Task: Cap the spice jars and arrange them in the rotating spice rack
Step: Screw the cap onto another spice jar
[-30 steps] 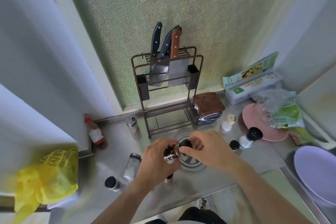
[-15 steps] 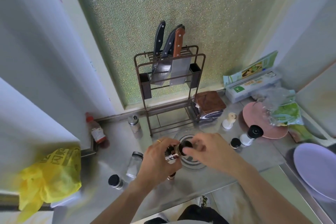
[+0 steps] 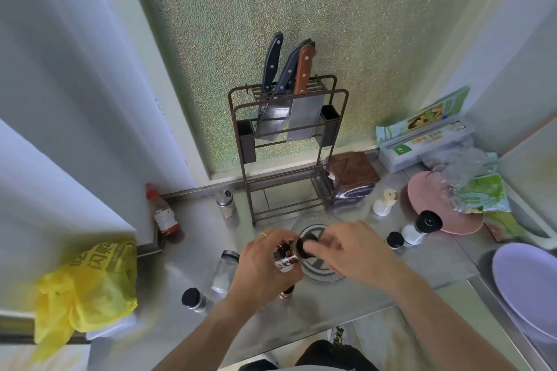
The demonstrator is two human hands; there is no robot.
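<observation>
The left hand [image 3: 265,265] grips a dark jar [image 3: 284,256] tilted over the rack [image 3: 316,253], a round clear dish on the counter [image 3: 422,262]; the right hand [image 3: 346,250] pinches its black cap [image 3: 304,245]; a second ago the fingers sat a touch differently, so I'd judge the cap is being twisted home, not yet finished; nothing sits in the rack yet; elsewhere I count five more jars, plus one part-hidden under the left wrist; three knives [image 3: 289,75] behind.

"闪" on yellow bag [image 3: 90,277]
</observation>
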